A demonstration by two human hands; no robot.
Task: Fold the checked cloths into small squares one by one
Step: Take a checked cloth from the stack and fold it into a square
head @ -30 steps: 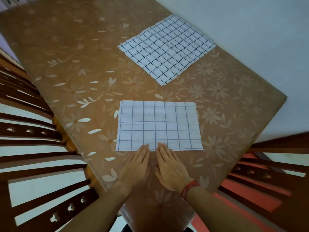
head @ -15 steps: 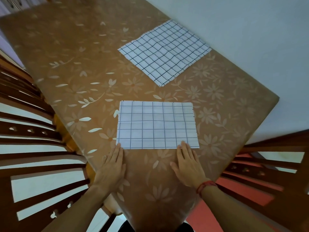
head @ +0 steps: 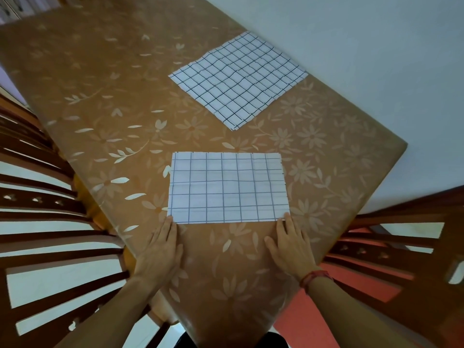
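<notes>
A folded checked cloth (head: 227, 187) is lying flat as a wide rectangle on the near part of the worktop (head: 100, 96), its long edges running left to right and its near edge sitting just ahead of both hands. The left hand (head: 160, 249) is resting palm down on the worktop with its fingers straight and close together, gripping nothing, and its fingertips are touching the cloth's near left corner. The right hand (head: 292, 244) is lying the same way, flat and with straight fingers, holding nothing, its fingertips touching the near right corner while its thumb is spreading out toward the middle. The two hands are sitting well apart, with the bare flower-patterned surface showing between them below the cloth's near edge. A red thread band (head: 316, 276) is circling the right wrist. A second checked cloth (head: 238, 80) is lying spread out in a single larger, slightly wrinkled sheet farther back, turned at an angle, well apart from the folded one and close to the worktop's right edge by the pale wall (head: 376, 59). Dark wooden chairs are standing at the left (head: 37, 222) and the right (head: 401, 247) of the worktop
</notes>
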